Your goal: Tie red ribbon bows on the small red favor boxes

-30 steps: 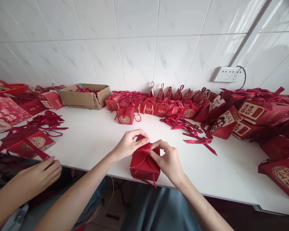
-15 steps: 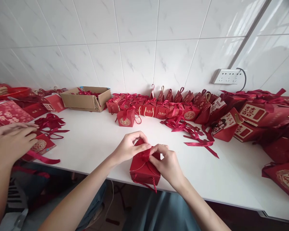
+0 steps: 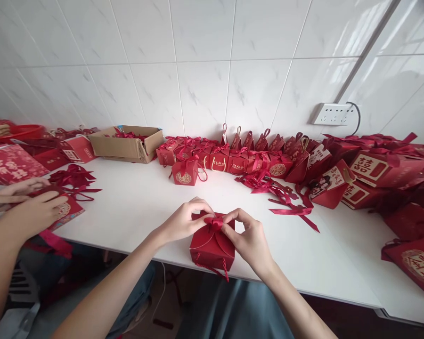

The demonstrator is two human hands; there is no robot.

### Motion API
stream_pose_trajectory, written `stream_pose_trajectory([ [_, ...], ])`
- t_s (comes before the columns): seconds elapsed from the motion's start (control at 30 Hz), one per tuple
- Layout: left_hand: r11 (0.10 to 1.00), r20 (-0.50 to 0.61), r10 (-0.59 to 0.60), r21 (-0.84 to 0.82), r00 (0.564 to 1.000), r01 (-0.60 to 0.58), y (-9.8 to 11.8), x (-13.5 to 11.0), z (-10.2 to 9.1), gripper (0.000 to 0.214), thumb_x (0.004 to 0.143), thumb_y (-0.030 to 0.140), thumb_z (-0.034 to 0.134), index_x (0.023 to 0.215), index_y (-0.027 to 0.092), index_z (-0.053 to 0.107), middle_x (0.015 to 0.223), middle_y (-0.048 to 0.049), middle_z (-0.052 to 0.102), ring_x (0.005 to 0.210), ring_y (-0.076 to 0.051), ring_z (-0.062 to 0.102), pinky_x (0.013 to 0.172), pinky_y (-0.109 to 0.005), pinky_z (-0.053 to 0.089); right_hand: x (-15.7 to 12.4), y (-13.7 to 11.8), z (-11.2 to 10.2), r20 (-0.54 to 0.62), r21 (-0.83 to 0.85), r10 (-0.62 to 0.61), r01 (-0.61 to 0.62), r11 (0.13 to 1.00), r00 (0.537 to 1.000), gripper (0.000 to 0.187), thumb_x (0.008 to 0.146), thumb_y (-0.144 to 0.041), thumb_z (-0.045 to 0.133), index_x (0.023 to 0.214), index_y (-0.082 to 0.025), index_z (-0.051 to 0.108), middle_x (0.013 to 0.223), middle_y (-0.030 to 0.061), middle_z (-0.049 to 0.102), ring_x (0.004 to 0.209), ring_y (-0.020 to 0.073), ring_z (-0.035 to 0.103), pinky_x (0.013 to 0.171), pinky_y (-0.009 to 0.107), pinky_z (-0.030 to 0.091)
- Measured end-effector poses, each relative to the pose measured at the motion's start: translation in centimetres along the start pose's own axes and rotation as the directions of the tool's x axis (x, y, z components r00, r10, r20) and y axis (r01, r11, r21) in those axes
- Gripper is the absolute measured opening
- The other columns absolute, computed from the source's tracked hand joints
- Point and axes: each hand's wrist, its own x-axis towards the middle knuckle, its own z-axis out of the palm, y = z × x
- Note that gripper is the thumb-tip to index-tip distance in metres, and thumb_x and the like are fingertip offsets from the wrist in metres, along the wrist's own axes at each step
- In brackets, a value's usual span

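Note:
A red gift box (image 3: 212,252) with twisted rope handles stands at the table's front edge before me. On its lid sits a red ribbon bow (image 3: 216,223). My left hand (image 3: 189,219) pinches the bow's left side between thumb and fingers. From the right, my right hand (image 3: 245,235) grips the other side of the bow the same way. The bow's far side is partly hidden behind my fingers. Loose red ribbons (image 3: 265,183) lie in a heap beyond my right hand. A small finished-looking red box (image 3: 184,172) with a bow stands farther back.
Rows of red boxes (image 3: 238,162) line the tiled wall. A cardboard box (image 3: 123,146) holds red ribbons at the back left. Larger red boxes (image 3: 392,165) are piled at right, below a power strip (image 3: 335,114). At left, a co-worker's hands (image 3: 35,207) handle another red box (image 3: 69,212).
The bow now shows lower and rounder on the lid, with my fingers at its two sides. My hands have drawn slightly apart. The co-worker's box and ribbon have shifted.

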Motion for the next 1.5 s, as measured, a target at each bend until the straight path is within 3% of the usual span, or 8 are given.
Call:
stream_pose_trajectory([
  [0.23,0.994,0.027,0.08,0.068,0.996,-0.082,0.7,-1.6,0.1,0.011,0.076,0.021,0.058,0.085,0.019,0.065,0.094,-0.0052,0.064,0.099,-0.021,0.053,0.089,-0.031,0.044,0.2,-0.4,-0.4,0.041,-0.084,-0.046,0.049,0.995,0.998,0.009,0.08,-0.026,0.054,0.072,-0.022,0.057,0.072,0.0,0.064,0.067,0.0171,0.058,0.063,0.028,0.044],
  [0.33,0.998,-0.067,0.041,0.05,0.997,-0.038,0.9,-1.8,1.2,0.011,0.077,0.028,0.063,0.082,0.019,0.065,0.093,-0.0049,0.063,0.098,-0.02,0.054,0.091,-0.032,0.044,0.3,-0.6,-0.5,0.044,-0.119,-0.068,0.073,0.99,0.997,0.008,0.079,-0.024,0.054,0.072,-0.022,0.057,0.071,-0.0007,0.064,0.066,0.0168,0.058,0.064,0.028,0.045],
  [0.5,0.993,-0.172,-0.089,-0.087,0.981,0.075,0.8,-1.9,2.8,0.019,0.084,0.032,0.056,0.073,0.018,0.064,0.098,-0.0061,0.061,0.097,-0.019,0.055,0.084,-0.03,0.047,0.4,-0.5,-0.6,0.06,-0.137,-0.087,0.095,0.986,0.994,0.009,0.082,-0.027,0.055,0.073,-0.023,0.056,0.072,0.0,0.064,0.067,0.0176,0.059,0.066,0.03,0.046],
  [0.77,0.953,-0.105,-0.157,-0.277,0.982,0.123,0.5,-1.7,2.8,0.019,0.081,0.032,0.055,0.076,0.017,0.067,0.107,-0.0082,0.059,0.103,-0.021,0.055,0.084,-0.03,0.047,0.6,-0.4,-0.7,0.11,-0.133,-0.112,0.126,0.983,0.988,0.008,0.085,-0.025,0.053,0.079,-0.023,0.057,0.077,0.0009,0.066,0.07,0.0178,0.06,0.065,0.029,0.047],
  [1.07,0.943,-0.114,-0.194,-0.294,0.974,0.154,0.6,-1.6,3.0,0.029,0.085,0.037,0.051,0.072,0.018,0.069,0.106,-0.0059,0.058,0.105,-0.02,0.054,0.087,-0.028,0.044,0.6,-0.3,-1.1,0.13,-0.147,-0.172,0.191,0.97,0.976,0.01,0.087,-0.016,0.051,0.082,-0.022,0.056,0.079,-0.0004,0.064,0.073,0.0164,0.06,0.072,0.03,0.047],
  [1.23,0.926,-0.14,-0.212,-0.346,0.967,0.153,0.6,-1.7,3.2,0.028,0.085,0.035,0.052,0.071,0.017,0.067,0.105,-0.0058,0.059,0.102,-0.02,0.056,0.084,-0.027,0.043,-0.7,-0.5,-1.9,0.167,-0.274,-0.332,0.367,0.889,0.928,0.007,0.089,-0.016,0.053,0.091,-0.021,0.057,0.097,0.0063,0.059,0.091,0.0204,0.057,0.079,0.034,0.047],
  [1.37,0.922,-0.133,-0.204,-0.359,0.97,0.145,0.7,-1.5,3.2,0.028,0.086,0.034,0.051,0.072,0.016,0.067,0.105,-0.0063,0.059,0.103,-0.02,0.055,0.086,-0.028,0.042,-1.2,-0.2,-1.7,0.194,-0.42,-0.412,0.455,0.786,0.89,0.005,0.088,-0.019,0.06,0.092,-0.019,0.058,0.101,0.0085,0.057,0.089,0.0219,0.055,0.078,0.038,0.045],
  [1.5,0.902,-0.118,-0.199,-0.41,0.973,0.134,0.8,-1.6,3.2,0.028,0.086,0.034,0.051,0.072,0.016,0.068,0.107,-0.0061,0.059,0.104,-0.02,0.055,0.091,-0.028,0.04,-0.7,-0.1,-1.2,0.161,-0.458,-0.468,0.486,0.745,0.869,0.002,0.089,-0.017,0.058,0.091,-0.018,0.058,0.096,0.0077,0.058,0.085,0.02,0.055,0.074,0.036,0.044],
])
